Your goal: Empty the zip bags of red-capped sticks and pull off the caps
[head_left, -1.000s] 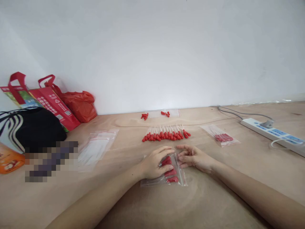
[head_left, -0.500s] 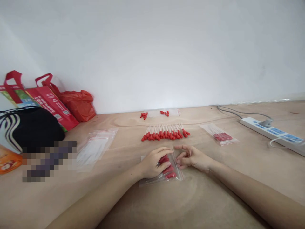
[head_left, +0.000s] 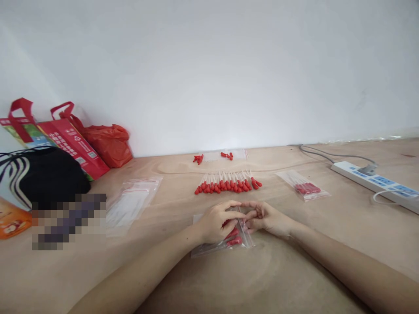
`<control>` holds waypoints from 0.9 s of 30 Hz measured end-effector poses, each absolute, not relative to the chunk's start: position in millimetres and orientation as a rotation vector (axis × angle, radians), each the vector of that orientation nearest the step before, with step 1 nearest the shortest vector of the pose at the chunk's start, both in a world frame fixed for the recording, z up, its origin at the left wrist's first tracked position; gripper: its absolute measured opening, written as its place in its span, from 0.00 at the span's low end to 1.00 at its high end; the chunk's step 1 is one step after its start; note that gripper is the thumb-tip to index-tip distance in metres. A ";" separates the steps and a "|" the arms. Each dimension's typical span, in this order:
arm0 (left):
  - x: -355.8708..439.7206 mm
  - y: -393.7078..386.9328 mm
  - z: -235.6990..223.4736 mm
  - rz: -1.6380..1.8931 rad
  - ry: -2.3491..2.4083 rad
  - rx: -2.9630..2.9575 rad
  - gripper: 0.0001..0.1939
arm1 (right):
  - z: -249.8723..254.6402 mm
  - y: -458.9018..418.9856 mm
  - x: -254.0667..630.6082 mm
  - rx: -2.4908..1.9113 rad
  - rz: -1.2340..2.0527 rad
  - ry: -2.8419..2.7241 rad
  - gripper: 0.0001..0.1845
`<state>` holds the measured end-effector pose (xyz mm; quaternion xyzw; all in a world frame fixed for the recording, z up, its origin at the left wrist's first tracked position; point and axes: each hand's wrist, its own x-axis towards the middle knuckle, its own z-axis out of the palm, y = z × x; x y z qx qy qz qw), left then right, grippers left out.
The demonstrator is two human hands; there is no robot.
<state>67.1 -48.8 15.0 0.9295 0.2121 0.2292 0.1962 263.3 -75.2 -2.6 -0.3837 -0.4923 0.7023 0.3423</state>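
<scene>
1. Desk (head_left: 294, 270): pale plywood with a matte grain, running back to a white wall.
2. Far left corner: black bag (head_left: 46, 176), red printed tote (head_left: 73, 146), crinkled red plastic bag (head_left: 109, 144). Right edge: white power strip (head_left: 376, 182), long and flat, with a grey cord.
3. Left of centre: stack of empty clear zip bags (head_left: 132, 200), glossy and limp.
4. Mid-desk: row of droppers (head_left: 227, 183), thin clear stems with red rubber bulbs. To its right, a filled bag (head_left: 303, 186). A few loose droppers lie at the back edge.
5. Near centre: small zip bag (head_left: 225, 237) flat on the desk, red bulbs inside.
6. Left hand (head_left: 216, 222): curled over the bag, pressing it down, fingertips at its top edge.
7. Right hand (head_left: 266, 217): narrow pinch at the same top edge, touching the left fingertips.
8. Judgement: film is slick; keep the bag flat and run the pinch evenly along the strip, bulbs clear of it.
</scene>
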 end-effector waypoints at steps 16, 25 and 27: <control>68.3 -49.1 18.0 0.605 0.593 2.627 0.14 | -0.1 -76.9 262.6 -1.006 1.843 -1.282 0.38; 69.0 -49.1 20.4 0.607 0.591 2.650 0.09 | 0.0 -76.4 261.9 -1.027 1.822 -1.296 0.37; 69.3 -49.1 21.0 0.606 0.587 2.643 0.08 | -1.0 -76.8 261.3 -1.029 1.799 -1.321 0.34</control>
